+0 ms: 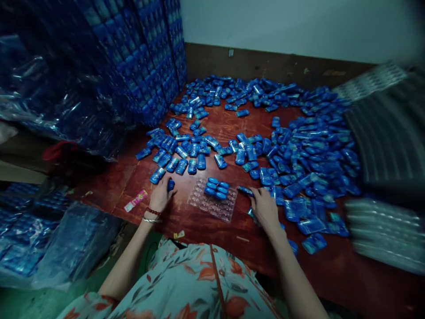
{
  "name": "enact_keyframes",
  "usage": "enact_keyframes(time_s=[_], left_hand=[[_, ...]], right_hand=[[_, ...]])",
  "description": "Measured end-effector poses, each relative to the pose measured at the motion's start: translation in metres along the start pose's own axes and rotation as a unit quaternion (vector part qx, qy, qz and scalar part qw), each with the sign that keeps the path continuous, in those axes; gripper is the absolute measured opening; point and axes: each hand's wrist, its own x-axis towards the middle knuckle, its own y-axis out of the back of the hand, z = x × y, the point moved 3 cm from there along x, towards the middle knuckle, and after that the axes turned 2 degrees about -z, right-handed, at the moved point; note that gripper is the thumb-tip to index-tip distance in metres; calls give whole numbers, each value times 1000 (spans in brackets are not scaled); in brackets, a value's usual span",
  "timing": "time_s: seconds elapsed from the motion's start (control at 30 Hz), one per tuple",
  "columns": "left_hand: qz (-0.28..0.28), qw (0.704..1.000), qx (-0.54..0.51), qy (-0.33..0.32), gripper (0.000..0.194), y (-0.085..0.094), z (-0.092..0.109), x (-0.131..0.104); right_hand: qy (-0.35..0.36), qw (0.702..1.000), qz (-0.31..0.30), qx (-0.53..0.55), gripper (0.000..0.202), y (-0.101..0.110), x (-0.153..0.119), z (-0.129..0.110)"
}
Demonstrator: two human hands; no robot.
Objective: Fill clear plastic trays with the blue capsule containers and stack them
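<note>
A clear plastic tray with rounded hollows (212, 206) lies on the red-brown table in front of me. Several blue packets (216, 188) stand in rows near its upper middle. Left of the tray, my left hand (161, 195) has its fingers closed round a blue packet (170, 184). On the tray's right side, my right hand (264, 206) holds another blue packet (245, 190) at its fingertips. More blue packets lie partly hidden under and beside my right hand.
Loose blue packets (308, 155) are heaped at the right and along the back. Tall wrapped stacks (142, 57) rise at the left. Stacked clear trays (385, 230) stand at the right edge. A pink wrapper (136, 200) lies near the front left edge.
</note>
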Motion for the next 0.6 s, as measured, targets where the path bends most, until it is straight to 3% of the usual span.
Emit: enact_keyframes(time_s=[0.2,0.27,0.37,0.47,0.6], left_hand=[[57,970,-235,-28,27,13,19,-32],[63,955,-283,-60,25,10,38,-43],[49,934,-314,-163,16,-4,72,-48],[50,917,-278,-280,15,-22,93,-44],[50,902,-185,-387,28,-33,94,-37]], right_hand=[[12,977,56,207,30,17,-40,-6],[12,963,48,263,29,21,-54,-17],[52,949,40,309,20,20,-59,-47],[107,953,70,275,20,13,-51,-74],[140,983,76,96,27,9,-41,-91]])
